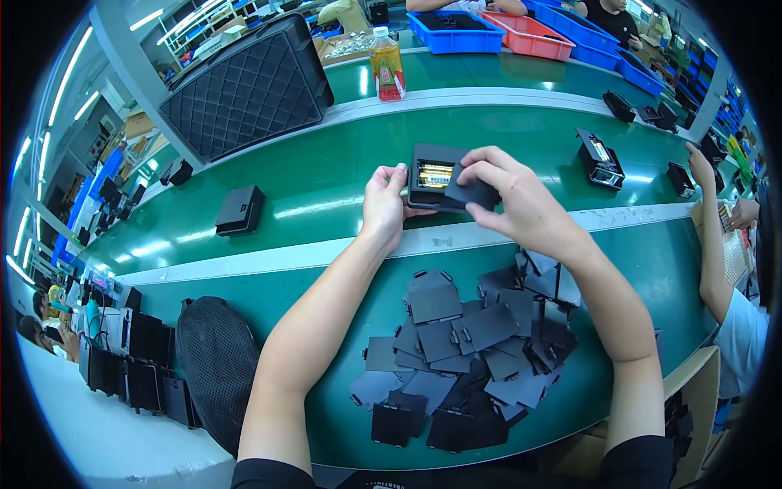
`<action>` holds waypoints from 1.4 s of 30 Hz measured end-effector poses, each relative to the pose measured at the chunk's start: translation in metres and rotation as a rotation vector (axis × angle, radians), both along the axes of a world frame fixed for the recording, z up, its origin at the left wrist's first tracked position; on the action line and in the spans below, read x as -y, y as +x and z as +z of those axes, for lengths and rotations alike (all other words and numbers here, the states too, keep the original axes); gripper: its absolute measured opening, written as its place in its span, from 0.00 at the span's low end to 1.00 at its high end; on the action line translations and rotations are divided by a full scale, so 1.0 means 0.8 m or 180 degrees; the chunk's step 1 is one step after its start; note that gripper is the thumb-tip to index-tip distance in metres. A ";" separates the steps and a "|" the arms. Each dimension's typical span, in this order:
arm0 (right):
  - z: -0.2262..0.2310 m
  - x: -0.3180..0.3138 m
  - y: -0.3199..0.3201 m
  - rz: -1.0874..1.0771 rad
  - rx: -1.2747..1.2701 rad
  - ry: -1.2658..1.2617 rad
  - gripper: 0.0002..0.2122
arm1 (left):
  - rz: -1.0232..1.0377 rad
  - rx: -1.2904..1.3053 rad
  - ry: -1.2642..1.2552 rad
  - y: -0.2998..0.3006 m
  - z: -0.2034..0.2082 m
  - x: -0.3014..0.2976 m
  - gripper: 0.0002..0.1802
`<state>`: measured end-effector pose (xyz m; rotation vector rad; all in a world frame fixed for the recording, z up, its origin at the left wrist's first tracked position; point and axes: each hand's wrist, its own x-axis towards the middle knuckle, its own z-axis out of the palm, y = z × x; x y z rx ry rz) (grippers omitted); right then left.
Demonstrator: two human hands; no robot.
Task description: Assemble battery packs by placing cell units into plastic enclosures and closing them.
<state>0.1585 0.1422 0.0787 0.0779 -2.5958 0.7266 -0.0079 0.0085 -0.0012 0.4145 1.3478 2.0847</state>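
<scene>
My left hand (383, 205) grips the left side of a black plastic box (438, 153) above the green belt. In the box an uncovered compartment shows several gold-coloured batteries (434, 176). Between the fingers and thumb of my right hand (521, 200) is a flat black battery cover (471, 194), held against the right part of the box and overlapping it. Whether the cover's edge sits in the box I cannot tell. Nearer to me, below my hands, lies a loose heap of similar black covers (440, 341).
On the belt (326, 175) rest a closed black box (240, 210) at left and one with batteries showing (601, 159) at right. Beyond stand a large black case (252, 90), a drink bottle (387, 65) and blue bins (456, 34). A co-worker's arm (710, 220) reaches in at right.
</scene>
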 end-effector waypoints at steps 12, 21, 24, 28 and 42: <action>-0.038 -0.032 -0.019 0.0534 -0.0638 0.0413 0.13 | -0.1000 -0.0019 0.0762 0.029 0.011 0.004 0.12; -0.026 -0.026 -0.023 -0.0068 -0.1109 0.1046 0.18 | -0.1047 -0.0129 0.0789 0.023 0.008 0.005 0.17; -0.026 -0.016 -0.019 -0.0360 0.0007 -0.1734 0.23 | -0.0991 -0.0330 0.0775 0.023 0.009 0.006 0.17; -0.035 -0.017 -0.020 -0.0439 0.0289 -0.2550 0.29 | -0.0935 -0.0393 0.0701 0.026 0.005 0.002 0.17; -0.041 -0.191 -0.010 -0.1804 0.1066 0.1039 0.41 | 0.1444 -0.3442 -0.1909 0.005 -0.026 -0.017 0.28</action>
